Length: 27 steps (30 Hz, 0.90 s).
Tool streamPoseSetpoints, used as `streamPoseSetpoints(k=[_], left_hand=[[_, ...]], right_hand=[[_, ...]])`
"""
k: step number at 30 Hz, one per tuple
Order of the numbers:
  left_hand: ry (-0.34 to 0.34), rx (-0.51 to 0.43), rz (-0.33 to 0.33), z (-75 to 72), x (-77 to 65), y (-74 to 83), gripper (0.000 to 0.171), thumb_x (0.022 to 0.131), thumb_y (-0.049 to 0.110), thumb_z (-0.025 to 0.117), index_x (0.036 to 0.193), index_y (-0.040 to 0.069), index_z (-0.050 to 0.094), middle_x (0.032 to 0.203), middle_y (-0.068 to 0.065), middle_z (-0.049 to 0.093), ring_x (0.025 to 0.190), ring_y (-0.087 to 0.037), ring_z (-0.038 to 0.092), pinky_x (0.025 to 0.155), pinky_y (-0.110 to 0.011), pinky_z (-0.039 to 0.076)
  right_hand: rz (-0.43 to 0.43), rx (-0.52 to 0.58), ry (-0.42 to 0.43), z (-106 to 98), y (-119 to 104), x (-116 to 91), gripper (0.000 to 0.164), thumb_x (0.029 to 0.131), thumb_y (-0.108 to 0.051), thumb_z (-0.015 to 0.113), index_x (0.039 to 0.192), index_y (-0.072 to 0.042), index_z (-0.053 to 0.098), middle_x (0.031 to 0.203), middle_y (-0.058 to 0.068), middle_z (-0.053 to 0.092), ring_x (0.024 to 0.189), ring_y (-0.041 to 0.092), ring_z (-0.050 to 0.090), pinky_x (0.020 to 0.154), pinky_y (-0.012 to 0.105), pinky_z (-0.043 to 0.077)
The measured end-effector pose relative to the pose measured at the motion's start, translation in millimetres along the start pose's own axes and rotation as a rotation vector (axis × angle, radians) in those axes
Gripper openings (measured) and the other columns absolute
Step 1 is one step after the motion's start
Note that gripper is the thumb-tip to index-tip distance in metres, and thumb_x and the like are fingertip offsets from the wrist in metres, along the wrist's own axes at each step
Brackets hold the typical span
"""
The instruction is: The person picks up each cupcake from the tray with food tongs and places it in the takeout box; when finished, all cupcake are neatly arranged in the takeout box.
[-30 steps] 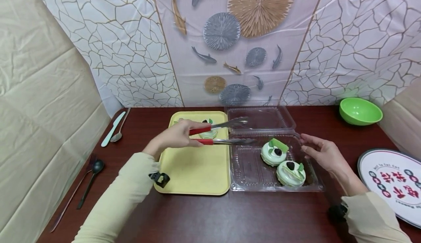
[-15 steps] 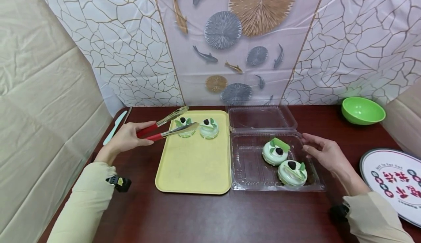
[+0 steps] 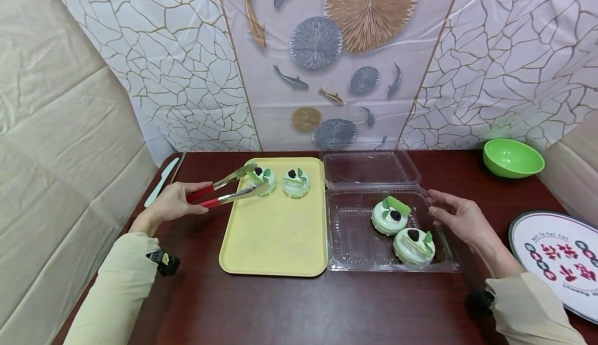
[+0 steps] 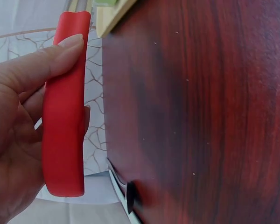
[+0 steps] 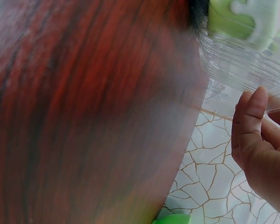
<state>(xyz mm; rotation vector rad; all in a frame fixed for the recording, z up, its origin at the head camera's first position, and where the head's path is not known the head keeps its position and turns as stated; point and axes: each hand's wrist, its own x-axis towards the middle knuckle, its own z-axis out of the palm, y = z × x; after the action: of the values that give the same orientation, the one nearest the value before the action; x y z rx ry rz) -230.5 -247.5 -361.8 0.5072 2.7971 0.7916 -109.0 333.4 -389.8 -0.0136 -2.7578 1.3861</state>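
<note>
My left hand holds a pair of tongs by their red handles, which fill much of the left wrist view beside my thumb. The spread tong tips stand on either side of a green cream-topped cake at the far left of the yellow tray; whether they touch it I cannot tell. A similar cake sits to its right. With thumb and fingers, my right hand pinches the right rim of a clear plastic container. Two more cakes, one behind the other, sit inside it.
The container's lid lies folded back behind it. A green bowl stands at the back right, and a white printed plate lies at the right. A pale knife rests at the back left.
My left hand has swung the tongs left from over the container to the tray's far left cake, lowering them around it over the last half second. My right hand stays on the rim.
</note>
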Motion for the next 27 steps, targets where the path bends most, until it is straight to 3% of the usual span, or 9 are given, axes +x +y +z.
streamPoseSetpoints(k=[8, 13, 15, 19, 23, 27], left_hand=[[0.007, 0.039, 0.0, 3.8, 0.4, -3.4, 0.067, 0.077, 0.017, 0.081, 0.138, 0.006, 0.056, 0.119, -0.021, 0.069, 0.091, -0.024, 0.052, 0.071, -0.028, 0.039], [0.014, 0.04, -0.014, 5.4, -0.2, -4.0, 0.065, 0.079, 0.017, 0.08, 0.139, 0.008, 0.055, 0.121, -0.021, 0.068, 0.094, -0.025, 0.055, 0.086, -0.041, 0.038], [0.015, 0.038, -0.015, 5.7, -0.5, -4.7, 0.065, 0.079, 0.017, 0.079, 0.139, 0.008, 0.055, 0.12, -0.021, 0.068, 0.098, -0.026, 0.056, 0.089, -0.041, 0.036], [0.011, 0.022, -0.01, 5.1, -1.7, -5.9, 0.064, 0.08, 0.014, 0.079, 0.139, 0.006, 0.055, 0.118, -0.021, 0.069, 0.088, -0.021, 0.055, 0.076, -0.029, 0.04], [-0.006, -0.081, -0.017, 0.3, -5.2, -4.1, 0.064, 0.081, 0.008, 0.077, 0.14, 0.003, 0.052, 0.116, -0.023, 0.069, 0.071, -0.012, 0.053, 0.063, -0.022, 0.042], [-0.026, -0.161, 0.013, -7.0, -8.1, 4.7, 0.065, 0.082, 0.006, 0.075, 0.142, 0.002, 0.05, 0.106, -0.02, 0.072, 0.073, -0.008, 0.056, 0.064, -0.02, 0.045]], right_hand=[[-0.008, 0.01, 0.002, -0.5, 0.9, 0.0, 0.048, 0.096, 0.002, 0.054, 0.139, 0.017, 0.041, 0.121, 0.035, 0.06, 0.076, -0.011, 0.057, 0.062, 0.019, 0.053], [-0.003, 0.023, -0.007, -1.0, 0.9, 0.1, 0.048, 0.096, 0.001, 0.054, 0.139, 0.017, 0.04, 0.121, 0.033, 0.061, 0.076, -0.011, 0.058, 0.062, 0.019, 0.053], [0.004, 0.017, -0.004, -1.4, 1.1, 0.4, 0.048, 0.096, 0.001, 0.055, 0.139, 0.017, 0.04, 0.118, 0.027, 0.065, 0.077, -0.011, 0.058, 0.063, 0.019, 0.054], [0.001, 0.017, -0.006, -1.3, 0.9, 0.3, 0.048, 0.096, 0.002, 0.054, 0.14, 0.017, 0.04, 0.121, 0.033, 0.061, 0.076, -0.011, 0.057, 0.063, 0.019, 0.053], [-0.004, 0.019, -0.011, -0.5, 0.8, -0.1, 0.048, 0.096, 0.003, 0.053, 0.14, 0.017, 0.039, 0.126, 0.04, 0.054, 0.076, -0.01, 0.057, 0.062, 0.019, 0.053], [-0.006, 0.012, -0.006, -0.8, 0.4, -0.3, 0.048, 0.096, 0.002, 0.053, 0.14, 0.016, 0.04, 0.126, 0.04, 0.054, 0.077, -0.012, 0.057, 0.062, 0.019, 0.054]])
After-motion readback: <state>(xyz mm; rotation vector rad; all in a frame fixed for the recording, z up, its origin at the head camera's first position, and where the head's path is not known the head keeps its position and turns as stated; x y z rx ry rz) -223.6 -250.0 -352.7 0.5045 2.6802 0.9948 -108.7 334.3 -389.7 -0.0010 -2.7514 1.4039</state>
